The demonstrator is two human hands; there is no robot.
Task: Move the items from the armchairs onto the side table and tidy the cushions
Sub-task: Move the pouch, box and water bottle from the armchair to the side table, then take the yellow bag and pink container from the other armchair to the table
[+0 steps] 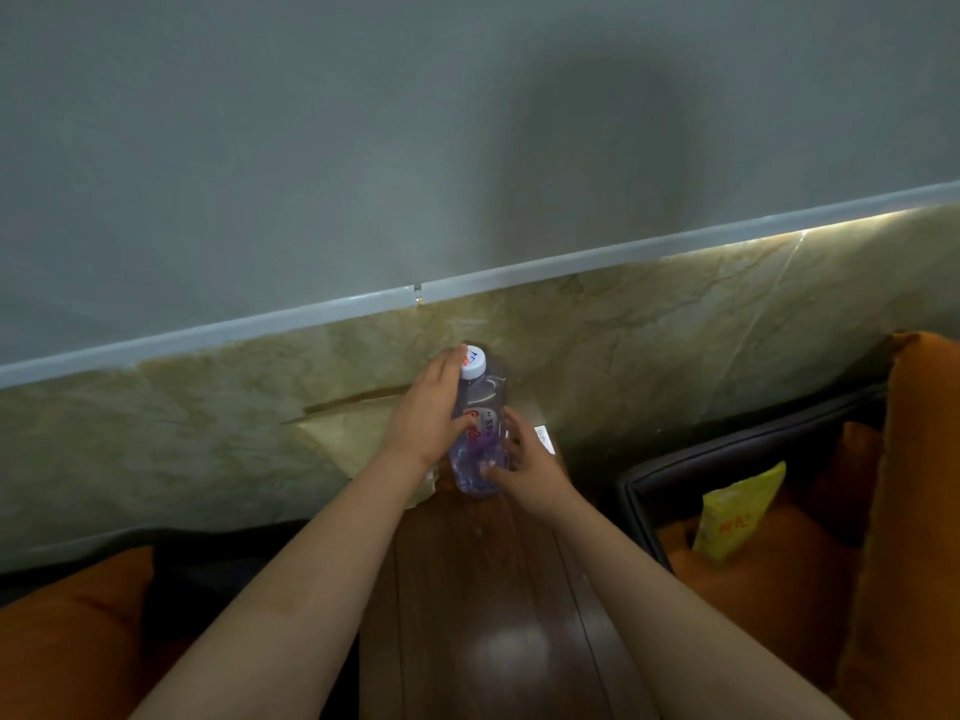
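Your left hand point(431, 413) grips the water bottle point(483, 433) from its left, thumb across the label, index fingertip up by the white cap point(474, 362). Your right hand point(527, 467) curls round the bottle's lower right side. Bottle is roughly upright, base at the far end of the side table point(493, 615); can't tell if it's fully set down. Just right of the bottle: small white card point(545, 440). Well right: yellow packet point(740, 511) on the armchair seat beside orange cushions point(914, 511). Well left, nearer you: another orange cushion point(67, 641).
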